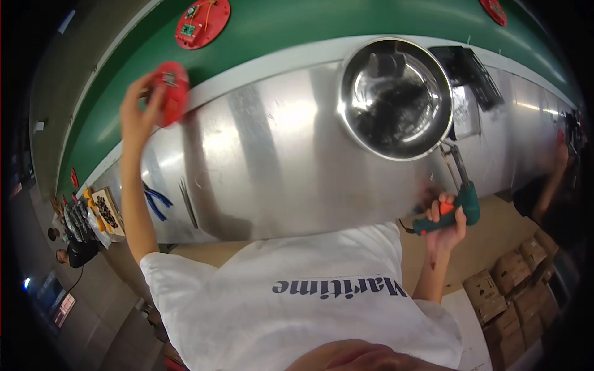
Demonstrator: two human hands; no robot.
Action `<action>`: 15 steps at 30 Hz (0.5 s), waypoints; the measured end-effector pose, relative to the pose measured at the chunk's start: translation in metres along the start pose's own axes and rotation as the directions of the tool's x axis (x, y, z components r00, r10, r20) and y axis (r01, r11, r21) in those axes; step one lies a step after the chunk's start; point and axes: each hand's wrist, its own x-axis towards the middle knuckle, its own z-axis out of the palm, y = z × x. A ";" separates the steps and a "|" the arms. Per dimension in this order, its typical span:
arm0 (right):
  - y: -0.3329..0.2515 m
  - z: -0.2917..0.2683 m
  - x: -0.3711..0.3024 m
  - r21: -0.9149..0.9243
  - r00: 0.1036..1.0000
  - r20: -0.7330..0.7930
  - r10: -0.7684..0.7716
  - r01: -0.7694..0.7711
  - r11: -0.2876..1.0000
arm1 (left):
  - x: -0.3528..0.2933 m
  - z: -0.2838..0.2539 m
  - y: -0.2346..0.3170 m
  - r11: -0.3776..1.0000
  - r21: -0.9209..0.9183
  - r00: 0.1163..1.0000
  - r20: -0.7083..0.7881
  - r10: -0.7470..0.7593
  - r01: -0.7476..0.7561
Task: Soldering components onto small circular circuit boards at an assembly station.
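My left hand (137, 114) is raised at the left, over the seam between the metal worktop and the green belt. Its fingers grip a round red disc (175, 93), tilted on edge and slightly blurred, with small parts on its face. At the front right of the worktop, my right hand (447, 224) is wrapped around a green soldering gun (468, 207) with an orange-red trigger. Its metal prongs point up toward the rim of a shiny steel pan (396, 99). Nearest my left forearm lie blue-handled pliers (156, 201) and tweezers (187, 204).
Another red disc (203, 23) with a green circuit board and wires lies on the green belt (272, 31). Black equipment (473, 74) stands right of the pan. A box of small dark parts (106, 210) sits far left. Cardboard boxes (513, 278) and another person's arm (554, 173) are at right.
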 end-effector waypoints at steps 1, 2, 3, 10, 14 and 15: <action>0.001 0.001 0.002 -0.002 1.000 0.025 -0.002 0.002 1.000 | -0.015 0.011 0.052 0.990 -0.069 0.985 0.111 0.131 -0.124; 0.000 0.000 0.002 -0.009 1.000 0.027 0.004 -0.003 1.000 | -0.032 0.025 0.091 0.971 -0.038 0.942 0.239 0.237 -0.235; 0.001 -0.004 0.003 -0.006 0.998 0.065 0.000 0.001 1.000 | -0.046 0.036 0.126 0.938 -0.018 0.871 0.365 0.328 -0.346; 0.005 -0.022 0.006 0.089 0.981 0.194 0.018 -0.036 0.995 | -0.093 0.106 0.234 0.772 -0.168 0.660 0.427 0.618 -0.613; 0.007 -0.022 0.006 0.099 0.977 0.213 0.009 -0.031 0.995 | -0.071 0.113 0.252 0.753 -0.342 0.717 0.252 0.650 -0.562; 0.008 -0.022 0.006 0.112 0.976 0.218 0.009 -0.034 0.993 | -0.063 0.116 0.255 0.756 -0.336 0.716 0.259 0.648 -0.562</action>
